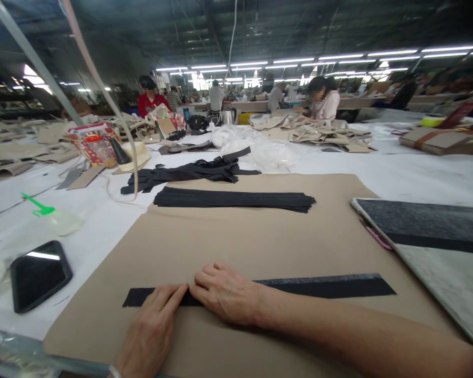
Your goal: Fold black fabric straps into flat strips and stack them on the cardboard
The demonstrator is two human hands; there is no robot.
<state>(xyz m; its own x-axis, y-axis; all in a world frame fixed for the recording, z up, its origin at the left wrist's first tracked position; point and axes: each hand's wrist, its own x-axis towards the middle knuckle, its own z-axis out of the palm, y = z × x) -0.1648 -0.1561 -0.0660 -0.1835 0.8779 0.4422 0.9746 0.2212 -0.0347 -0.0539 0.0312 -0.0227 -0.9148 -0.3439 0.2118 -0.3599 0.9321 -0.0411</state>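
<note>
A long black strip point(323, 286) lies across a brown cardboard sheet point(240, 236) in front of me. My left hand point(153, 328) rests flat on the strip's left part, fingers stretched out. My right hand point(226, 294) lies palm down over the strip just right of it, fingers together and pressing on it. The fingertips of both hands almost meet. A neat stack of black strips point(234, 199) lies at the far side of the cardboard, and a loose pile of black strips point(189, 173) sits just beyond it.
A black phone point(39, 275) lies at the left, near a bottle with a green nozzle point(53, 216). A board with a dark grey and black surface point(437, 236) sits at the right. Other people work at tables behind, among cardboard pieces and white plastic point(256, 144).
</note>
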